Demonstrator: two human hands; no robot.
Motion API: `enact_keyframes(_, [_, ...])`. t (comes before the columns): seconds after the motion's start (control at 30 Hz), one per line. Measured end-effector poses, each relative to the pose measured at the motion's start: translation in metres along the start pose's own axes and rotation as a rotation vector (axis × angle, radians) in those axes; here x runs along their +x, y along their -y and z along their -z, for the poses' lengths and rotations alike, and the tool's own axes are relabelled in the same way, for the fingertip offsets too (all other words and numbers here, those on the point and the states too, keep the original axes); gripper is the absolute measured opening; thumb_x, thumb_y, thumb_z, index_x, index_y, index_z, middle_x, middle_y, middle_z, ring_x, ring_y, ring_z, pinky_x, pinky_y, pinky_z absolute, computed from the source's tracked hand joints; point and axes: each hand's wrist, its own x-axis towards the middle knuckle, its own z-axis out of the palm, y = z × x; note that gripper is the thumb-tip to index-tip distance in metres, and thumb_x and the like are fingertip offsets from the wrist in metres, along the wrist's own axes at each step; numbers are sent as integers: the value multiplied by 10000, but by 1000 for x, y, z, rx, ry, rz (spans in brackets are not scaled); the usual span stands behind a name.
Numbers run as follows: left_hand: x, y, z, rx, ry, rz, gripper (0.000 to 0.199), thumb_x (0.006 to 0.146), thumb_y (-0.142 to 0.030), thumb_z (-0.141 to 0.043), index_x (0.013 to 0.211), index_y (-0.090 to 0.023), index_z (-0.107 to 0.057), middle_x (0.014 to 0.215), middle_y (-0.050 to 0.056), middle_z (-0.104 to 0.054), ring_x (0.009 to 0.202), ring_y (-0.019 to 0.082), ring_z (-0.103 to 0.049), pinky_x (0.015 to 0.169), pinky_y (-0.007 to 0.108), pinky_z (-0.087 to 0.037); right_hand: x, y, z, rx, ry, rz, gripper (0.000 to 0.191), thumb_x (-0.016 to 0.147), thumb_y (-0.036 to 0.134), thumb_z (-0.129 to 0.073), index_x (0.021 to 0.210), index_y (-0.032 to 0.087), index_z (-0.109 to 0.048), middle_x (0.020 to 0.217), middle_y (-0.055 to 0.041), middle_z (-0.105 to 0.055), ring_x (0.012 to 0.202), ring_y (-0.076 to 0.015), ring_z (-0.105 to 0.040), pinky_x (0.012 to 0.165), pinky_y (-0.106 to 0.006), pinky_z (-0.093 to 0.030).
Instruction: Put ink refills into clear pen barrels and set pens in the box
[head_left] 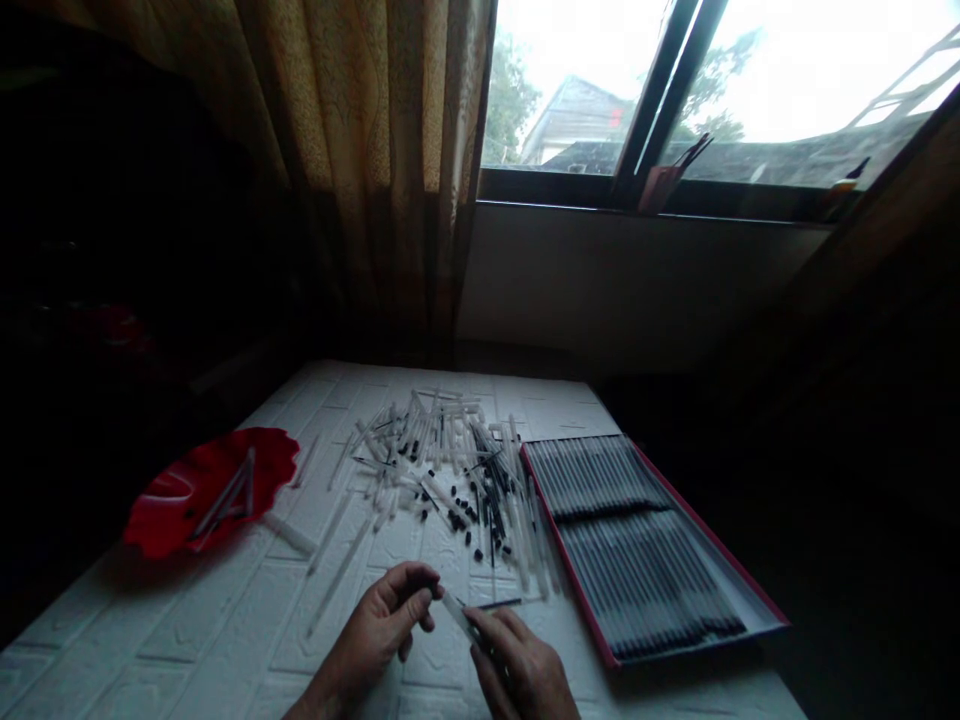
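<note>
My right hand (519,660) is closed around a pen (459,615) with a pale, translucent barrel, held slanting above the near part of the table. At the pen's upper end, my left hand (394,612) has its thumb and forefinger pinched together; whether a small part sits between them is hidden. Just beyond the hands lies a loose heap of clear pen barrels (442,430), dark refills (491,480) and small black plugs (457,520). One dark thin refill (501,603) lies behind my right hand.
On the right, a shallow red-edged box (581,610) holds two rows of pens (645,570). A red scalloped dish (157,500) with a few clear pieces stands at the left on the white brick-patterned table (225,620). Behind are a curtain (360,150) and a window.
</note>
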Motion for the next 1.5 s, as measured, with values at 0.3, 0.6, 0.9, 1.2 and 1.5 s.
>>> enact_keyframes(0.3, [-4, 7, 4, 70, -38, 26, 563, 580, -643, -698, 893, -177, -669, 574, -50, -577, 355, 20, -320, 328, 151, -250, -1, 1, 0, 6, 32, -7, 344, 880, 187, -389, 1173, 242, -561, 866, -57, -652, 682, -154, -667, 605, -210, -524])
enact_keyframes(0.6, [-12, -3, 4, 127, -21, 42, 517, 582, -583, -719, 906, -179, -708, 526, -73, -508, 347, 18, -277, 347, 163, -228, 2, 6, 2, -43, 82, -4, 376, 849, 163, -404, 1176, 249, -569, 825, -47, -642, 636, -153, -654, 562, -211, -506])
enact_keyframes(0.9, [-12, -7, 6, 210, 29, -156, 282, 682, -449, -706, 852, -229, -757, 731, 10, -612, 560, 98, -487, 502, 200, -403, 1, 4, 3, -67, 113, -1, 377, 838, 148, -418, 1164, 247, -579, 814, -45, -635, 629, -146, -654, 560, -200, -506])
enact_keyframes(1.2, [-14, -3, 12, 310, 70, -204, 252, 742, -389, -660, 894, -212, -754, 791, 32, -610, 619, 118, -527, 599, 240, -450, 1, 5, 3, -98, 146, -15, 377, 851, 150, -407, 1178, 238, -573, 840, -58, -636, 646, -145, -650, 567, -207, -499])
enact_keyframes(1.5, [-14, -4, 10, 276, 1, -138, 288, 682, -426, -695, 846, -197, -755, 797, 46, -676, 601, 127, -534, 577, 242, -461, 6, 11, 6, -109, 136, -23, 290, 869, 190, -396, 1074, 222, -598, 871, -62, -647, 651, -160, -662, 567, -216, -502])
